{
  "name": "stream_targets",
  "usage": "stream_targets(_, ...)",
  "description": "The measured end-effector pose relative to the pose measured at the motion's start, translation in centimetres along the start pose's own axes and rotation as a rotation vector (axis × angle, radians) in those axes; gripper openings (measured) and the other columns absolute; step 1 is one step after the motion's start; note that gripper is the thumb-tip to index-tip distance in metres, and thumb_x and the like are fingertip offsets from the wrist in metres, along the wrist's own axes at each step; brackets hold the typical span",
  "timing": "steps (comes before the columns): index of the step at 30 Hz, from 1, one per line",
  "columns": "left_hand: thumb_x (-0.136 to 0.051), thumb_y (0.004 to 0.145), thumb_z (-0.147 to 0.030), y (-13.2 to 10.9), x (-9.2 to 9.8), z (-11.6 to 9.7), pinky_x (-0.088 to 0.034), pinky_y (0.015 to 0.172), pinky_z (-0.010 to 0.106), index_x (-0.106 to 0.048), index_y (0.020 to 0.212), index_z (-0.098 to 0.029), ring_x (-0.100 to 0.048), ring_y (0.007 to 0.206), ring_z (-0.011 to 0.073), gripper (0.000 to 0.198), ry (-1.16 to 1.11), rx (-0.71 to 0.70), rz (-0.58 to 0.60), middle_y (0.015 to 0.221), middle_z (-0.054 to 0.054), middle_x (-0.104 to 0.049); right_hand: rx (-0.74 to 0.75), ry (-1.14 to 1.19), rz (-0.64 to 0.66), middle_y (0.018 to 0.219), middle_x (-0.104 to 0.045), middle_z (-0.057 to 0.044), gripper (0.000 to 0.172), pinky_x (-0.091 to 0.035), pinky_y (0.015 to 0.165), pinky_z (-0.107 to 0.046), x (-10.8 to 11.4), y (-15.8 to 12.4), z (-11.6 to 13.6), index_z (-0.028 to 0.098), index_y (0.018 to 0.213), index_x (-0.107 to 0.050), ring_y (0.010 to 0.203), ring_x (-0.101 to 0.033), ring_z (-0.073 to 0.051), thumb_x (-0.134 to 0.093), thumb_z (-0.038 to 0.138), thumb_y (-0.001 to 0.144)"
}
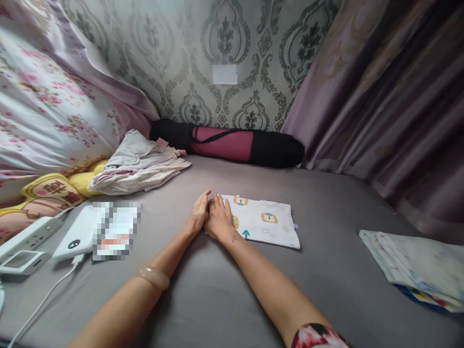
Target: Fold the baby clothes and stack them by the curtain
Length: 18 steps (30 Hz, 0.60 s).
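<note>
Our left hand stands on its edge with the palm turned inward and the fingers stretched out together, while our right hand lies flat, palm down, fingers extended over the near-left end of a white cloth. Whether the two hands touch, we cannot tell. Our forearms reach in from seven and five o'clock, with a pale bracelet round the left one. The cloth lies at three o'clock from our hands on a grey sheet, spread flat as a rough rectangle, printed with tan animal faces, green arrow-like shapes and thin outlined ovals; a small tag sticks out at its far-right edge. Towards twelve o'clock, a long black and dark-pink bag lies along the wall, its contents hidden from us.
</note>
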<state>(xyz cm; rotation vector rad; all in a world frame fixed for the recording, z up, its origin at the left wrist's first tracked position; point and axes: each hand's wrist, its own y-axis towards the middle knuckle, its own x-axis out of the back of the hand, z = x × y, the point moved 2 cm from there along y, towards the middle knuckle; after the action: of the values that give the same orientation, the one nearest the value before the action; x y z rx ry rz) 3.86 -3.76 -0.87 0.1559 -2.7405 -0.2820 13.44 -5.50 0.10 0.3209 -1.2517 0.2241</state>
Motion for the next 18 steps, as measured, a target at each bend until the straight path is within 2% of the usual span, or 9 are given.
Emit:
stream_targets(5,-0.024,0.094,-0.048,0.4,0.0,0.5,-0.03,0.114,0.038,-0.051,0.131,-0.011,-0.044,0.132,0.021,0.059,0.06,-0.004,0.05,0.14,0.013,-0.051,0.007,0.19,0.035,0.155,-0.026,-0.014,0.057,-0.012,0.117,-0.039,1.8,-0.1,-1.3,0.005,0.147,-0.031,0.144,-0.018,-0.021,-0.021,0.032,0.097)
stream_targets(7,-0.026,0.093,-0.047,0.8,-0.1,0.6,-0.034,0.111,0.04,-0.051,0.13,-0.012,-0.047,0.13,0.023,0.057,0.167,-0.015,0.083,0.138,0.014,-0.052,0.011,0.218,0.003,0.155,-0.026,-0.012,0.057,-0.013,0.117,-0.038,3.0,-0.9,-2.8,0.006,0.147,-0.03,0.144,-0.019,-0.02,-0.021,0.032,0.097)
stream_targets(10,-0.034,0.091,-0.04,1.0,-0.8,-0.1,-0.038,0.108,0.043,-0.05,0.131,-0.013,-0.051,0.125,0.026,0.051,0.433,-0.101,0.1,0.134,0.016,-0.056,-0.021,0.131,-0.064,0.156,-0.024,-0.013,0.056,-0.008,0.118,-0.039,4.4,-2.9,-6.0,0.005,0.147,-0.03,0.144,-0.016,-0.02,-0.025,0.029,0.096)
stream_targets(13,-0.036,0.091,-0.032,0.2,-2.9,-2.2,-0.033,0.11,0.046,-0.047,0.133,-0.012,-0.046,0.13,0.0274,0.048,0.687,-0.306,0.136,0.137,0.017,-0.053,-0.077,0.019,-0.063,0.155,-0.026,-0.014,0.056,-0.005,0.117,-0.043,5.1,-4.9,-9.1,0.007,0.147,-0.032,0.144,-0.018,-0.022,-0.028,0.03,0.096)
stream_targets(15,-0.036,0.092,-0.028,-0.7,-4.9,-3.8,-0.028,0.112,0.047,-0.045,0.135,-0.012,-0.038,0.136,0.0268,0.047,0.794,-0.44,0.215,0.142,0.016,-0.047,-0.09,-0.038,-0.053,0.155,-0.027,-0.013,0.056,-0.004,0.117,-0.045,5.3,-5.7,-10.4,0.01,0.147,-0.033,0.144,-0.019,-0.023,-0.028,0.031,0.096)
stream_targets(18,-0.034,0.094,-0.025,-2.0,-7.8,-5.1,-0.024,0.115,0.046,-0.043,0.138,-0.01,-0.031,0.14,0.0259,0.047,0.892,-0.531,0.312,0.147,0.015,-0.042,-0.088,-0.091,-0.032,0.155,-0.026,-0.011,0.055,-0.003,0.116,-0.048,5.4,-6.2,-11.2,0.013,0.147,-0.034,0.144,-0.018,-0.025,-0.029,0.03,0.095)
